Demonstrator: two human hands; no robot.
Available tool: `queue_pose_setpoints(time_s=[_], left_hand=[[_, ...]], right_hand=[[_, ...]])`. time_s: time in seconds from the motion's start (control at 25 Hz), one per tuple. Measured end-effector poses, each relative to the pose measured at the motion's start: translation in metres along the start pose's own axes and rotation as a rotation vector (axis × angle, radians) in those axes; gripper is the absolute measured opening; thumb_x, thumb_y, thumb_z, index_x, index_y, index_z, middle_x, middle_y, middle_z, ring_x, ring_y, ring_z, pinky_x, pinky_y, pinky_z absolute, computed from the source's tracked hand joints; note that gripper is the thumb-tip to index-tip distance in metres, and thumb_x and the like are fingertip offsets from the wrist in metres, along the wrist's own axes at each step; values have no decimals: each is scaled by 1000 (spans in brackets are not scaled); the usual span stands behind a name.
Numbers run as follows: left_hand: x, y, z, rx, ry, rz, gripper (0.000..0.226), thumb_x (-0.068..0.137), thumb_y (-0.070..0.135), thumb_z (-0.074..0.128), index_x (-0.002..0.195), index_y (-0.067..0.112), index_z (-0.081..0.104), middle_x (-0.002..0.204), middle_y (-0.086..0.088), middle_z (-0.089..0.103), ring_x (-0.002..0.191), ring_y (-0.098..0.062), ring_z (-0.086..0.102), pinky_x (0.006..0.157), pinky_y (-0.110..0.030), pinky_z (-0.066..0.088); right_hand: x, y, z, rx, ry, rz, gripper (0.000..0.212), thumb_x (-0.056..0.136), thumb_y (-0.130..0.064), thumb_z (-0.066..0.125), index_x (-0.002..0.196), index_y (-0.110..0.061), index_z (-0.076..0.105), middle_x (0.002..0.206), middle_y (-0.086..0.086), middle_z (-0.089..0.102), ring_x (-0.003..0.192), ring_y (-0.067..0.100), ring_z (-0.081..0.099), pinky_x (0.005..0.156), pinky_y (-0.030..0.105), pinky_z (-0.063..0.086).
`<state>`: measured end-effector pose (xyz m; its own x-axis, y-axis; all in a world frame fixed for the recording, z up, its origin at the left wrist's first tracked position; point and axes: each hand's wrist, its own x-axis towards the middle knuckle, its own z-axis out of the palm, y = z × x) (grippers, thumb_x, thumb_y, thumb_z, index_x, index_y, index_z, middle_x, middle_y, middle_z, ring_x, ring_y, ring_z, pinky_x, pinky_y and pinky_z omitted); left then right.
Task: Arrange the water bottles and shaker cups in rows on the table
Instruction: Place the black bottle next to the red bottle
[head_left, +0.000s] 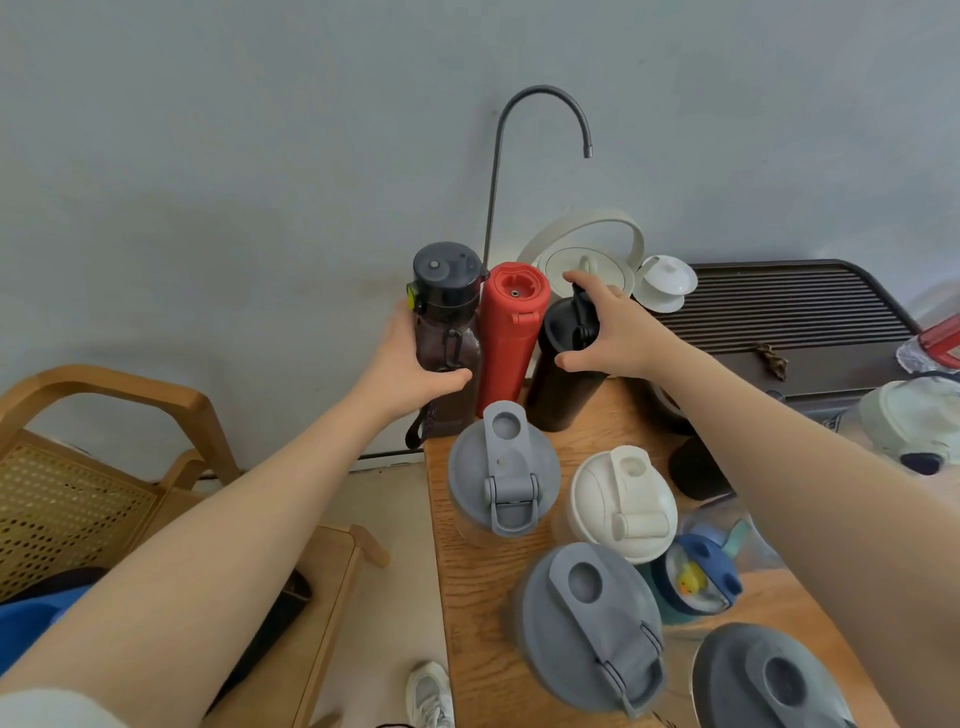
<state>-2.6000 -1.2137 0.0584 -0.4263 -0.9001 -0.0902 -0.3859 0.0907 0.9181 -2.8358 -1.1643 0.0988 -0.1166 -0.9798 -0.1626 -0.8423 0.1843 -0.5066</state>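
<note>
Three bottles stand side by side at the far left corner of the wooden table (467, 613). My left hand (415, 358) grips the smoky brown bottle with a dark cap (447, 291). A red bottle (506, 332) stands between, touching both. My right hand (608, 332) is wrapped around the top of the black bottle (558, 395). Nearer me stand a grey-lidded shaker cup (501, 478), a white-lidded one (623, 501), a bigger grey-lidded one (592, 623), and a dark grey lid (769, 680) at the bottom edge. A blue kids' bottle (698, 577) sits between them.
A white kettle (587, 260) under a curved black spout (545, 98) and a white lidded cup (667, 283) stand behind the bottles, beside a dark slatted tea tray (789, 312). Wooden chairs (104, 415) stand to the left. The table's left edge runs close to the brown bottle.
</note>
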Motion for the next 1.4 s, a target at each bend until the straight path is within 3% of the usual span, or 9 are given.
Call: queue_pose_setpoints(time_s=[0.08, 0.2, 0.32, 0.48, 0.76, 0.96, 1.08, 1.24, 1.4], left_hand=[[-1, 0, 4, -2, 7, 6, 75, 54, 29, 74, 116, 36, 32, 126, -8, 48, 115, -22, 51, 98, -43, 46], [-1, 0, 5, -19, 0, 8, 75, 52, 34, 73, 114, 41, 30, 127, -8, 48, 117, -23, 50, 99, -44, 45], [0, 2, 3, -21, -5, 5, 74, 58, 24, 76, 117, 36, 31, 128, -8, 47, 117, -23, 49, 98, -39, 44], [-1, 2, 3, -19, -3, 8, 75, 63, 19, 76, 121, 32, 31, 128, -7, 49, 115, -21, 51, 95, -35, 43], [-4, 6, 13, -13, -6, -5, 66, 49, 41, 70, 100, 57, 32, 124, -6, 51, 112, -23, 54, 97, -47, 46], [1, 6, 19, -3, 15, -5, 70, 48, 40, 69, 105, 51, 30, 122, -9, 51, 113, -25, 53, 97, -50, 45], [2, 4, 19, 17, 7, 1, 69, 48, 41, 68, 106, 49, 31, 120, -10, 52, 114, -27, 52, 98, -51, 45], [1, 6, 20, 28, 4, -2, 69, 48, 42, 68, 107, 46, 33, 120, -11, 52, 112, -27, 53, 97, -50, 45], [0, 8, 19, 42, -10, 9, 68, 55, 34, 70, 110, 42, 32, 120, -10, 53, 113, -26, 52, 98, -48, 45]], right_hand=[[0, 2, -6, -80, -65, 24, 102, 66, -33, 78, 144, -30, 13, 143, 14, 29, 129, 36, 37, 101, 36, 37], [0, -15, -21, -174, 0, -88, 109, 64, -50, 77, 147, -27, 10, 156, 12, 12, 143, 34, 12, 115, 52, 19], [12, -44, -19, -188, -97, -270, 103, 67, -43, 77, 146, -25, 14, 150, 11, 30, 135, 31, 34, 110, 50, 32], [19, -52, -1, -289, -87, -239, 93, 69, -34, 76, 142, -27, 19, 135, 11, 42, 115, 33, 51, 91, 39, 46], [10, -43, -10, -377, -25, -213, 89, 67, -39, 75, 141, -27, 26, 125, 12, 46, 108, 32, 52, 90, 43, 47], [8, -31, -7, -423, 28, -216, 99, 67, -52, 72, 146, -31, 14, 134, 12, 46, 127, 34, 38, 111, 49, 24], [-3, -9, -14, -420, 94, -65, 124, 56, -62, 74, 147, -29, -4, 153, 10, 23, 143, 34, 12, 114, 58, 6], [-25, 28, -13, 29, 46, 123, 119, 56, -46, 81, 146, -29, 5, 148, 8, 30, 136, 28, 33, 111, 50, 31], [-22, 23, -5, -25, 68, 110, 107, 60, -34, 78, 144, -29, 11, 139, 11, 40, 119, 31, 50, 97, 46, 47]])
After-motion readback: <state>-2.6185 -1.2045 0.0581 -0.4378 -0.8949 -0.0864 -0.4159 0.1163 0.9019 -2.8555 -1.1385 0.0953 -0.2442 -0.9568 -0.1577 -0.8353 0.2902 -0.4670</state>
